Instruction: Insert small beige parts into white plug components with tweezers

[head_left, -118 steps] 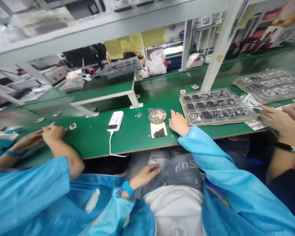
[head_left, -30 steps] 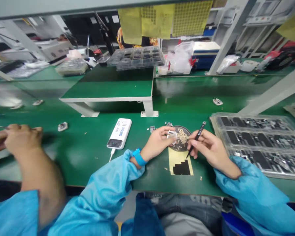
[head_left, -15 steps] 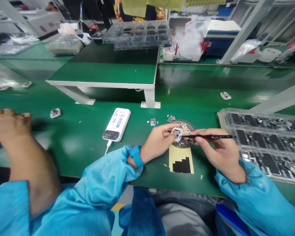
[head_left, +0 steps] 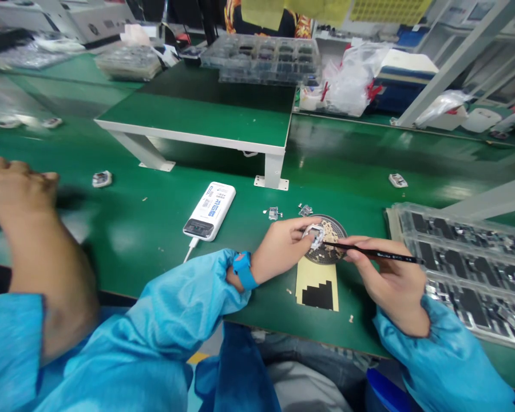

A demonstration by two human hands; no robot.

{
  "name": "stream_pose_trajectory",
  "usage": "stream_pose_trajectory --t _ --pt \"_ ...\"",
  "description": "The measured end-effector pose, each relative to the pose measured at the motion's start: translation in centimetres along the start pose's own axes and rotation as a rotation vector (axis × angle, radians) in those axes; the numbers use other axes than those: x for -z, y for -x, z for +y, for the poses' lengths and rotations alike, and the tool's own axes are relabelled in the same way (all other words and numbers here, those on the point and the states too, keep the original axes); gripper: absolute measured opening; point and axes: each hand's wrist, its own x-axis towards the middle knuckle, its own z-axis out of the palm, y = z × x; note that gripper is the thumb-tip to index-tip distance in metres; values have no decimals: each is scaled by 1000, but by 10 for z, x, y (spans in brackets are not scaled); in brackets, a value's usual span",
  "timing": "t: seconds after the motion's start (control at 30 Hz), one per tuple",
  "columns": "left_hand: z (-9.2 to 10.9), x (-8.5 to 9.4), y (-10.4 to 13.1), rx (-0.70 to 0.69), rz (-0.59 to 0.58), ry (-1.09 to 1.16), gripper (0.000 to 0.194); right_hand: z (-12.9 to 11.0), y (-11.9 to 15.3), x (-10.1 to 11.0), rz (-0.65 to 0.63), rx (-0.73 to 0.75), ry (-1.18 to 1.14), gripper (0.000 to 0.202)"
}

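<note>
My left hand [head_left: 283, 245] pinches a small white device housing [head_left: 315, 236] with a dark part inside, just over a round dark dish [head_left: 339, 227] of small beige pieces. My right hand [head_left: 388, 277] is closed around black tweezers [head_left: 373, 252], whose tips point left at the housing; whether they touch it I cannot tell. Below the dish lies a yellow sheet [head_left: 300, 280] with black stepped patches [head_left: 318, 296]. Two small clear-and-metal parts, one a bracket-like piece [head_left: 273, 213] and the other a similar piece [head_left: 305, 210], lie behind my left hand.
A white power bank [head_left: 210, 212] with a cable lies left of my hands. At right stands a clear compartment tray [head_left: 457, 229] of parts. A raised green shelf [head_left: 197, 117] stands ahead. Another person's arm [head_left: 38, 246] rests at left. More white housings [head_left: 102, 178] lie about.
The camera view has tilted and shifted slightly. The tweezers now slope down to the right, and their tips sit near the housing's right edge. My left hand keeps its hold on the housing.
</note>
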Motion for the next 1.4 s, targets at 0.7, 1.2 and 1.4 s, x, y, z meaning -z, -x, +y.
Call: stream_pose_trajectory --t 0.7,1.2,1.4 --pt "-9 3 -3 -132 63 -42 32 -4 2 -3 -15 -51 -4 20" --pt "-11 3 -4 -170 79 -97 31 -4 -1 -5 21 25 -15 30" --pt "-11 2 -2 -239 89 -174 30 -2 2 -5 21 0 76 30"
